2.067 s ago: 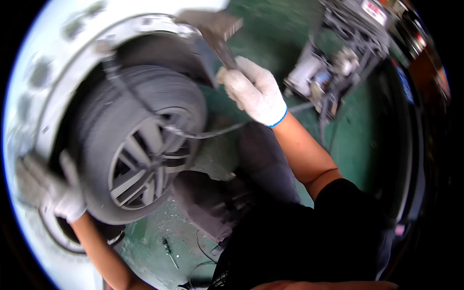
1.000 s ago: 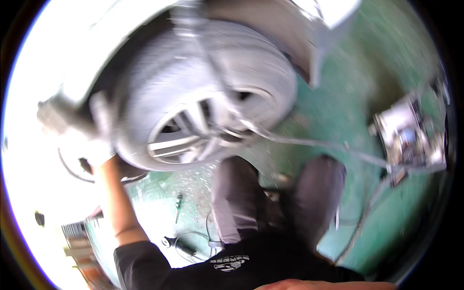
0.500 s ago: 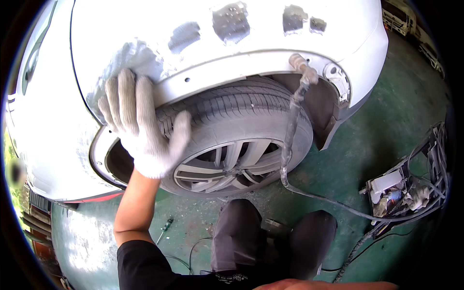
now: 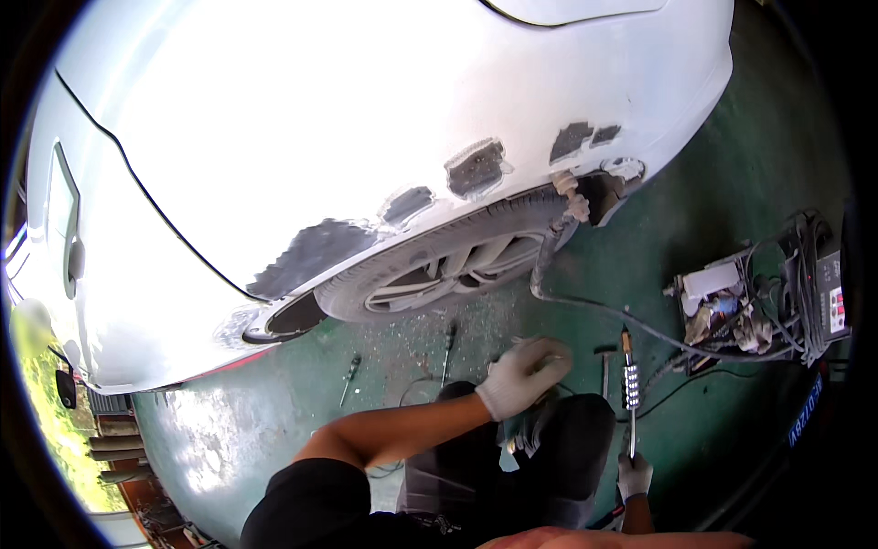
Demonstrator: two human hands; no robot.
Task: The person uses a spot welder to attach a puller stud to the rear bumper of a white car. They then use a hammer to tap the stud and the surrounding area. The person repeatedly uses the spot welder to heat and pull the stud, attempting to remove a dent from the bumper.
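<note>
My left hand point(image 4: 526, 377), in a pale knit glove, hovers over my knees with its fingers curled together. Whatever it may hold is hidden. At lower right my gloved right hand point(image 4: 635, 477) grips the rear end of a slide hammer point(image 4: 631, 384), which has a shiny ribbed weight and a copper-coloured tip pointing away from me. Ahead stands a white car point(image 4: 384, 110) with several grey bare patches point(image 4: 315, 254) above its wheel arch. A brownish clamp point(image 4: 572, 197) with a thick cable is fixed at the arch's edge, over the tyre point(image 4: 430, 242).
A small hammer point(image 4: 604, 366) lies left of the slide hammer. Two screwdrivers point(image 4: 448, 352) rest on the green floor point(image 4: 265, 430). At right, a machine point(image 4: 830, 293) stands by a tray point(image 4: 679, 306) of rags and coiled cables. A thick cable point(image 4: 613, 316) crosses the floor.
My left hand has left the car's panel and come down over my knees. My right hand has come into view with the slide hammer. The view has shifted and turned.
</note>
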